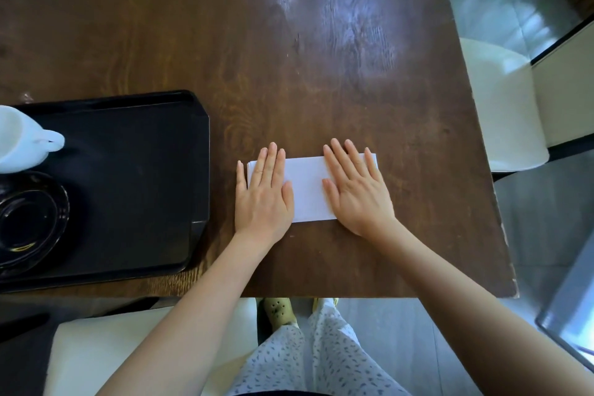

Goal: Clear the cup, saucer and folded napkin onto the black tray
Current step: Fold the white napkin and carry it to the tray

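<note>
No readable text, label, brand, number or sign shows on anything in view.

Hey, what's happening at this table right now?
A person is pressing both palms flat on a folded white napkin on the wooden table, left hand on its left end, right hand on its right. The white cup and dark saucer already sit on the black tray to the left. Only the napkin is still off the tray.

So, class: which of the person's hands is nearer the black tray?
Left. The left hand lies flat on the napkin's end beside the tray; the right hand presses the far end.
</note>
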Demonstrator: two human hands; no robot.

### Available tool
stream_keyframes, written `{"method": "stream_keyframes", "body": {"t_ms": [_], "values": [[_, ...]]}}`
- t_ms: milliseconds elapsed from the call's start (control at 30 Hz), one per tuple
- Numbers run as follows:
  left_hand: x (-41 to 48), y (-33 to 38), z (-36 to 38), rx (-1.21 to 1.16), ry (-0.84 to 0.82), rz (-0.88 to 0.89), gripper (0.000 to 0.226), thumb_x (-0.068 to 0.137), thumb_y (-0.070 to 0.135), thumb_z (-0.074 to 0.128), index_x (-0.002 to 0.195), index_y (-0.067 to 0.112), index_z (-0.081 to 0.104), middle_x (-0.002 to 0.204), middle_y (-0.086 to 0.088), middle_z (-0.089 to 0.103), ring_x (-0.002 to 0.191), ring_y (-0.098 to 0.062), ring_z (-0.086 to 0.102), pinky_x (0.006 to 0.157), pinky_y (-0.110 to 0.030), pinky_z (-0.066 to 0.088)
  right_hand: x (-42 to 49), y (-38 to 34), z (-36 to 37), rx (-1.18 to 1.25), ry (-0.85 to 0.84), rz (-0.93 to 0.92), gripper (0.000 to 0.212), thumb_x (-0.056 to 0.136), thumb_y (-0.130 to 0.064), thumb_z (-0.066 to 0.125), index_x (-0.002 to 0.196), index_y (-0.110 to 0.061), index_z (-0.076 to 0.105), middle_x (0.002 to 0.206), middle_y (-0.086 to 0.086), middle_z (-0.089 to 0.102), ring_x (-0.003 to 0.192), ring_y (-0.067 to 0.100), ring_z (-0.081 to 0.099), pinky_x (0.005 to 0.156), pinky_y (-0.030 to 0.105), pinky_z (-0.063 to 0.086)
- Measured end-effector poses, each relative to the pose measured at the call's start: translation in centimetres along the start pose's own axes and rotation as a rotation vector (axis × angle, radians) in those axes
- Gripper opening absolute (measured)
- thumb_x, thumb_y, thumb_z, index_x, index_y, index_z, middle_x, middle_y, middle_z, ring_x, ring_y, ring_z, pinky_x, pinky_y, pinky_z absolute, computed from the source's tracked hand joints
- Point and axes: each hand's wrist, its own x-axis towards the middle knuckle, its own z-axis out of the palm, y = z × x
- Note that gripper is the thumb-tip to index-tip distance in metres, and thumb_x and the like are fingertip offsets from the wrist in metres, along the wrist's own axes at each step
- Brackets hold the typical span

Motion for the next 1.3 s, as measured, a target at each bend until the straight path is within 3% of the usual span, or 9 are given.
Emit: {"method": "stream_keyframes", "body": {"t_ms": [333,500,633,767,867,933,1033,1167,1300], "values": [[-0.2,-0.4,-0.3,-0.006,0.010,-0.002,0.066,0.092,0.050,0.015,0.146,0.013,0.023,0.155,-0.007,0.024,0.143,-0.025,0.020,0.115,-0.052,0.013,-0.9,2.8,-0.3,0.009,-0.023,0.069,0.059,0.096,-0.044,0.015,0.149,-0.019,0.011,0.160,0.000,0.008,0.147,0.015,0.000,0.121,0.042,-0.001],[-0.2,-0.3,-0.7,0.049,-0.045,0.011,0.075,0.088,0.059,0.004,0.148,0.015,0.010,0.158,-0.005,0.010,0.145,-0.022,0.006,0.116,-0.052,0.002,-0.7,3.2,-1.4,0.034,-0.088,0.045,0.058,0.097,-0.045,0.021,0.149,-0.022,0.012,0.160,-0.003,0.006,0.147,0.014,-0.001,0.120,0.038,-0.003],[-0.1,0.2,-2.1,0.166,-0.037,0.083,0.069,0.093,0.055,0.019,0.149,0.016,0.010,0.159,-0.009,0.007,0.146,-0.026,0.002,0.111,-0.056,-0.010,1.2,3.8,-4.1,0.122,-0.104,0.011,0.047,0.089,-0.038,0.050,0.130,-0.016,0.045,0.148,0.003,0.035,0.135,0.024,0.029,0.110,0.039,0.025],[-0.9,3.5,-3.1,0.114,-0.010,0.200,0.054,0.096,0.020,0.047,0.145,0.016,0.026,0.157,-0.009,0.016,0.144,-0.029,0.012,0.116,-0.044,0.003,3.7,4.0,-6.5,0.144,-0.271,0.026,0.027,0.085,-0.026,0.058,0.105,-0.008,0.054,0.119,0.010,0.049,0.107,0.029,0.046,0.084,0.038,0.041],[-3.1,5.7,-3.1,-0.070,-0.011,0.123,0.048,0.089,0.014,0.060,0.135,0.013,0.046,0.146,-0.012,0.041,0.134,-0.028,0.038,0.110,-0.037,0.030,4.0,4.6,-7.0,0.305,-0.408,0.084,0.016,0.084,-0.020,0.057,0.096,-0.012,0.050,0.103,0.009,0.056,0.087,0.024,0.051,0.069,0.031,0.039],[-4.4,6.2,-3.1,-0.085,0.026,0.133,0.047,0.073,0.009,0.077,0.117,0.011,0.062,0.123,-0.014,0.062,0.112,-0.029,0.059,0.090,-0.036,0.050,3.3,5.2,-6.8,0.353,-0.437,0.071,0.018,0.083,-0.018,0.060,0.096,-0.014,0.047,0.097,0.005,0.057,0.084,0.024,0.053,0.068,0.030,0.039],[-4.9,5.8,-3.0,-0.103,0.096,0.138,0.047,0.059,0.003,0.085,0.103,0.011,0.069,0.101,-0.013,0.068,0.092,-0.029,0.066,0.070,-0.035,0.055,1.2,5.9,-6.5,0.461,-0.423,-0.002,0.022,0.081,-0.015,0.060,0.091,-0.025,0.043,0.092,-0.005,0.057,0.081,0.019,0.054,0.065,0.028,0.041],[-4.8,4.3,-3.1,-0.133,0.139,0.247,0.033,0.060,0.005,0.084,0.091,0.008,0.072,0.088,-0.011,0.071,0.079,-0.028,0.067,0.067,-0.034,0.055,-1.6,6.3,-6.4,0.479,-0.424,-0.204,0.018,0.087,-0.010,0.052,0.096,-0.026,0.054,0.097,-0.007,0.053,0.083,0.012,0.052,0.072,0.023,0.041],[-5.3,2.1,-3.0,-0.206,0.151,0.396,0.030,0.060,0.008,0.085,0.088,0.006,0.073,0.087,-0.011,0.073,0.078,-0.026,0.071,0.070,-0.036,0.058,-4.0,6.5,-6.8,0.398,-0.507,-0.281,0.047,0.091,0.003,0.037,0.115,-0.030,0.059,0.115,-0.010,0.053,0.098,0.009,0.054,0.082,0.022,0.049]]}}
